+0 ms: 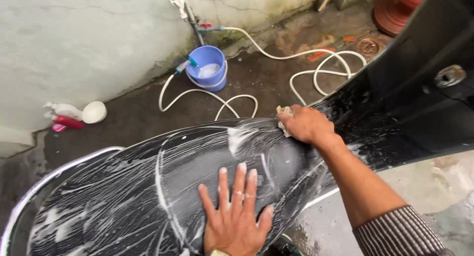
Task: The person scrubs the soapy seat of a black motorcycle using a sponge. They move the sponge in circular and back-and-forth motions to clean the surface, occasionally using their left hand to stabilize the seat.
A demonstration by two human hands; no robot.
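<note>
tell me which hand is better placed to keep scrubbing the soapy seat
Right. The right hand grips a pale cloth pressed against the soapy black seat. The left hand lies flat and empty on the seat, fingers spread, apparently only bracing.

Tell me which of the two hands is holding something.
The right hand, at the front of the soapy black seat, grips a pale cloth. The left hand lies flat and open on the seat, holding nothing.

Two spray bottles lie on the floor against the wall, far left: a white bottle (64, 109) and, touching it, a red bottle (67, 122). Labels unreadable.
</note>
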